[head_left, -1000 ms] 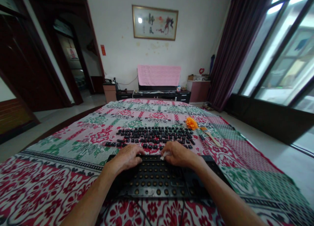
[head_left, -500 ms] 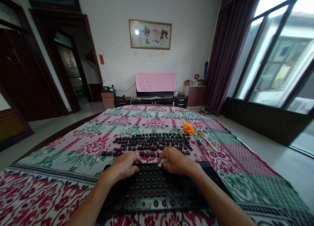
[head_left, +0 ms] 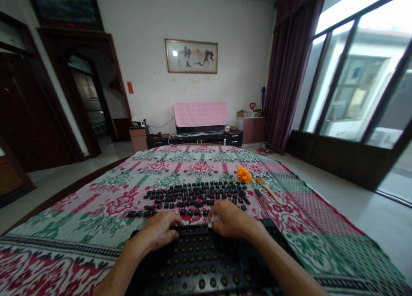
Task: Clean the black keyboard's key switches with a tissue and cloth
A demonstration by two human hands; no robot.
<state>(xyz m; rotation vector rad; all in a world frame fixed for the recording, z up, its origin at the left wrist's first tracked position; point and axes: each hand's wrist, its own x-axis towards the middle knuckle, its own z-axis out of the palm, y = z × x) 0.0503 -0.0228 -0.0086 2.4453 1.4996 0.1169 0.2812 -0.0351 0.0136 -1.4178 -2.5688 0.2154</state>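
A black keyboard with its keycaps off lies on the patterned cloth in front of me, bare rows of round switch points showing. At its far left edge, my left hand grips the frame, thumb on top and fingers over the edge. Bunched in the closed fingers of my right hand is a small white wipe, pressed to the keyboard's far edge near the middle. Several loose black keycaps lie in rough rows just beyond the keyboard. My right forearm hides part of the keyboard's right side.
An orange artificial flower and a flat wooden-handled brush lie right of the keycaps. The flowered cloth covers the table. Beyond stand a low cabinet and a screen under a pink towel.
My view has tilted up and turned slightly right, so everything sits lower and a little to the left. Both hands keep their places on the keyboard, the wipe still in my right hand.
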